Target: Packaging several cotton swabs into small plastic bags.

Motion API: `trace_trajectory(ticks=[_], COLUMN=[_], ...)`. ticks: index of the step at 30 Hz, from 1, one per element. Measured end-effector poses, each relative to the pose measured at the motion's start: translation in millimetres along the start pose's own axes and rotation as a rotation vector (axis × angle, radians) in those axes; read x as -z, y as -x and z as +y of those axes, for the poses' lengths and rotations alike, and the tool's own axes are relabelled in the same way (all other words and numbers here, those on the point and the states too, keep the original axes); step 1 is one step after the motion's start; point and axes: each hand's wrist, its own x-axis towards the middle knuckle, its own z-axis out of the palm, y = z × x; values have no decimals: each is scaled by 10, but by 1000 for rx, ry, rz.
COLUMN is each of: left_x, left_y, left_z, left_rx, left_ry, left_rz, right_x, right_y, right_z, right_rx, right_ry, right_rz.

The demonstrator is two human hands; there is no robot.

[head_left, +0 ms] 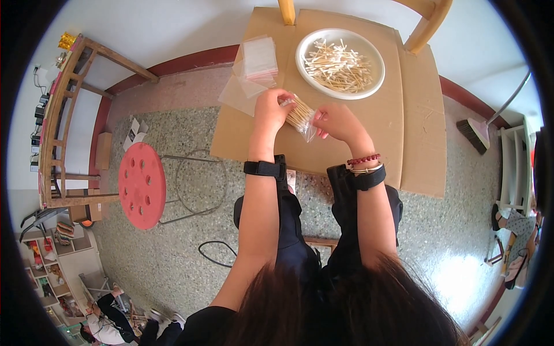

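Note:
Between my two hands, above the cardboard sheet (369, 138), is a clear plastic bag of cotton swabs (300, 115). My left hand (273, 108) grips its upper left end, fingers closed around the swabs. At the other end, my right hand (337, 122) pinches the loose clear edge of the bag. Just beyond my hands stands a white bowl (378, 75) with a heap of loose cotton swabs (340, 66) in it. Up and left of my left hand lies a stack of flat clear zip bags (259, 57), some of them spread out.
A red round stool (141, 185) stands on the speckled floor to the left. Wooden chair parts (430, 26) rise at the cardboard's far edge. A broom (474, 135) leans at the right. Another person (109, 320) is at the lower left, near shelves (55, 271).

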Motion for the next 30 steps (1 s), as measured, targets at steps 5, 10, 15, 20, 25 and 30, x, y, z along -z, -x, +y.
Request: trace_trajectory(ticks=[5, 10, 15, 20, 25, 30], left_x=[15, 11, 34, 42, 32, -22], left_y=[6, -10, -2, 20, 32, -26], left_z=[-31, -56, -13, 38, 17, 21], left_rx=[3, -1, 40, 4, 0, -20], left_ry=[10, 7, 15, 28, -56, 0], left_rz=[1, -3, -17, 2, 96, 168], right_x=[-45, -53, -75, -27, 185, 337], right_y=[-20, -2, 40, 135, 143, 6], right_z=[-2, 9, -86, -125, -207, -53], right_rx=[5, 19, -37, 32, 206, 517], right_ry=[27, 9, 156, 259, 127, 320], right_rz=[28, 95, 187, 278, 290, 721])
